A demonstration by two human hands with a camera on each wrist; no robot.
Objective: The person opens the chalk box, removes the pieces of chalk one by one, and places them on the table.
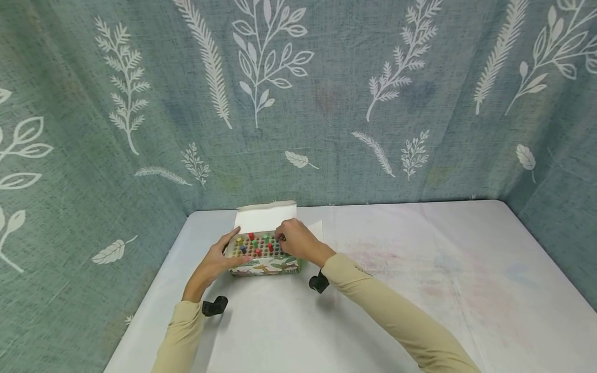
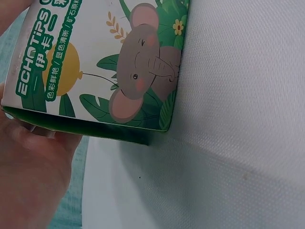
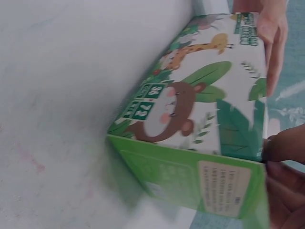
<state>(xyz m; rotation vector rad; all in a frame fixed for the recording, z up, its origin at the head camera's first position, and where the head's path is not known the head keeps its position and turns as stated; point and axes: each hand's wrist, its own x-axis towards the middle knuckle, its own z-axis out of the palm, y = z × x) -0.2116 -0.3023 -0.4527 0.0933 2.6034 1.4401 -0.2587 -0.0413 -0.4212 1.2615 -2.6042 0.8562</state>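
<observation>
A small cardboard box (image 1: 265, 266) printed with cartoon animals stands on the white table (image 1: 373, 311), its white lid (image 1: 266, 217) flipped up at the back. Inside, a perforated tray (image 1: 258, 247) holds several coloured pegs, red, green, yellow and blue. My left hand (image 1: 235, 251) grips the box's left end, thumb on top and fingers along the front. My right hand (image 1: 281, 238) hovers over the tray's right part, its curled fingertips pinching a peg there. In the left wrist view the box's elephant side (image 2: 119, 62) fills the frame above my palm (image 2: 33, 176). The right wrist view shows the bear and giraffe side (image 3: 190, 114).
Teal cloth with white leaf prints (image 1: 298, 93) hangs behind and on both sides of the table. The table's right half (image 1: 443, 269) is bare white cloth with faint stains. The box sits near the back left corner.
</observation>
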